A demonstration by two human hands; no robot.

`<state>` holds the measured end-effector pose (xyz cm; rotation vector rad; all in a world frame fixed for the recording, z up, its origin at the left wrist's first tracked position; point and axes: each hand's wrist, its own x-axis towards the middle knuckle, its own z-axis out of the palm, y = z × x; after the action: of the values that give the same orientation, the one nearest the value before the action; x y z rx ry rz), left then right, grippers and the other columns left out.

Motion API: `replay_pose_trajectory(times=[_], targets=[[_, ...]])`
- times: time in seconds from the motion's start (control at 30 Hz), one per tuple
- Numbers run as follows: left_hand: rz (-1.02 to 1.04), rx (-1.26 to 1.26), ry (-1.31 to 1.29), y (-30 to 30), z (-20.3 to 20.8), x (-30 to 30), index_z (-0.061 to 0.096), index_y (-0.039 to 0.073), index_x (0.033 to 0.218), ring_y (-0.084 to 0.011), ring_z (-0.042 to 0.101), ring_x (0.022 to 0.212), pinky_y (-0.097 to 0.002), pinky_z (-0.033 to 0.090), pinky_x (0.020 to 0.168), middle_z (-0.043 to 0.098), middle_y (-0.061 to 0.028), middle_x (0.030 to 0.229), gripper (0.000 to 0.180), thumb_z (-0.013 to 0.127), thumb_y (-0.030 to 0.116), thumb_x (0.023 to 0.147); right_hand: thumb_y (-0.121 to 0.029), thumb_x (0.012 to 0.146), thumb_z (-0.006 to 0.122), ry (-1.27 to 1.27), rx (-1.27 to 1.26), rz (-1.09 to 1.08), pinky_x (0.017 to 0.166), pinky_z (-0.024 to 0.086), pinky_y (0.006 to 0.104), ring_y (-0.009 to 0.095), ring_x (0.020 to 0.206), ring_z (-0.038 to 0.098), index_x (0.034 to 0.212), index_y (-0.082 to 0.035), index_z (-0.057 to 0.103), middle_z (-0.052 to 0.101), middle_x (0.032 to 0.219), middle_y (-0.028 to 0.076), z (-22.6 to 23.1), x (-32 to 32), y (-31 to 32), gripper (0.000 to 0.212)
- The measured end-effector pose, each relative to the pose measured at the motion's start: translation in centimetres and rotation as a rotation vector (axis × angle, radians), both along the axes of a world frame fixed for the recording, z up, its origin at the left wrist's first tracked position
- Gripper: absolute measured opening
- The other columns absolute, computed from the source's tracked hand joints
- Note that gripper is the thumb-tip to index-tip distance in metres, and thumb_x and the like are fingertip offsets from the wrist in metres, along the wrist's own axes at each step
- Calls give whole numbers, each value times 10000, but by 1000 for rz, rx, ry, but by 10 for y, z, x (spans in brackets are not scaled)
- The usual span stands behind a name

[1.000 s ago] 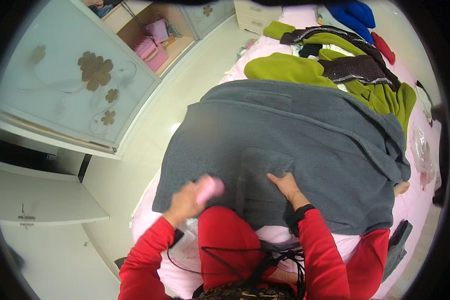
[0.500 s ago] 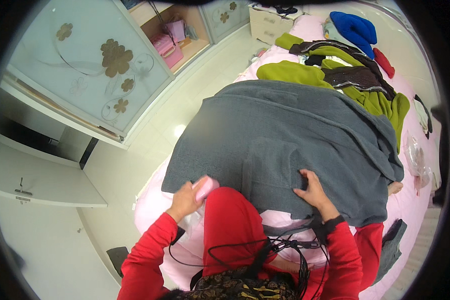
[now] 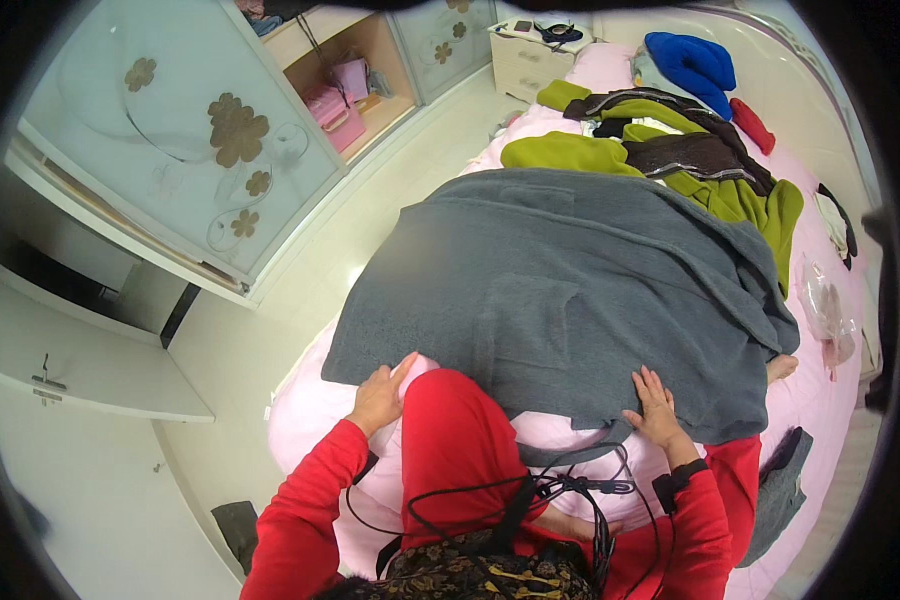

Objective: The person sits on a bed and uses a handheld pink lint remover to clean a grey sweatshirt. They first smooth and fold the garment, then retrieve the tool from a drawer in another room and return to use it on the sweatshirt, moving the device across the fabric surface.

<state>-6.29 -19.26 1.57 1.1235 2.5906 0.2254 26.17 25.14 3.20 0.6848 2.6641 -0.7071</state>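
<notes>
A dark grey coat-like garment (image 3: 440,260), with a pocket shape on it, lies spread over the bed before me. My left hand (image 3: 378,400) is closed round a rounded pink hand-held object (image 3: 419,372) at the garment's near left edge, beside my raised red-clad knee. Its exact kind is partly hidden by my fingers. At the garment's near right edge my right hand (image 3: 657,410) lies flat, fingers stretched out and holding nothing. A grey strap (image 3: 570,452) and black cables (image 3: 590,487) run across my lap between my hands.
Pink bedding (image 3: 310,425) shows around the garment. Green and brown clothes (image 3: 710,155), a blue cushion (image 3: 692,70) and a clear plastic bag (image 3: 825,305) lie farther up the bed. A wardrobe (image 3: 190,140) and a white open door (image 3: 90,365) stand left; a nightstand (image 3: 525,68) is far back.
The pink object has come down to the garment's edge with my left hand. My right hand has shifted slightly right and flattened onto the cloth. The view has shifted slightly.
</notes>
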Motion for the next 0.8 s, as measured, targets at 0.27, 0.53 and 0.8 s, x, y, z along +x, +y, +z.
replay_pose_trajectory(times=[0.27, 0.53, 0.8], targets=[[785, -54, 315, -79, 17, -84, 256, 232, 1492, -398, 619, 831, -493, 502, 713, 576, -220, 943, 829, 660, 260, 768, -496, 765, 698, -48, 4, -5, 1124, 140, 565, 276, 1464, 114, 1508, -190, 221, 126, 1592, 56, -2, -1, -2, 934], [-181, 77, 73, 31, -15, -43, 505, 108, 1310, -417, 589, 868, -475, 492, 748, 586, -231, 925, 607, 675, 192, 733, -527, 753, 705, -86, -29, -11, 1122, 124, 576, 283, 1467, 86, 1510, -181, 200, 102, 1593, 72, -2, -2, 0, 974], [637, 168, 275, 19, 12, -146, 289, 160, 1465, -440, 598, 800, -512, 479, 718, 583, -285, 923, 749, 609, 180, 788, -544, 747, 705, -149, -28, 13, 1114, 112, 599, 308, 1466, 63, 1514, -161, 168, 65, 1590, 105, -9, -8, 0, 1012]])
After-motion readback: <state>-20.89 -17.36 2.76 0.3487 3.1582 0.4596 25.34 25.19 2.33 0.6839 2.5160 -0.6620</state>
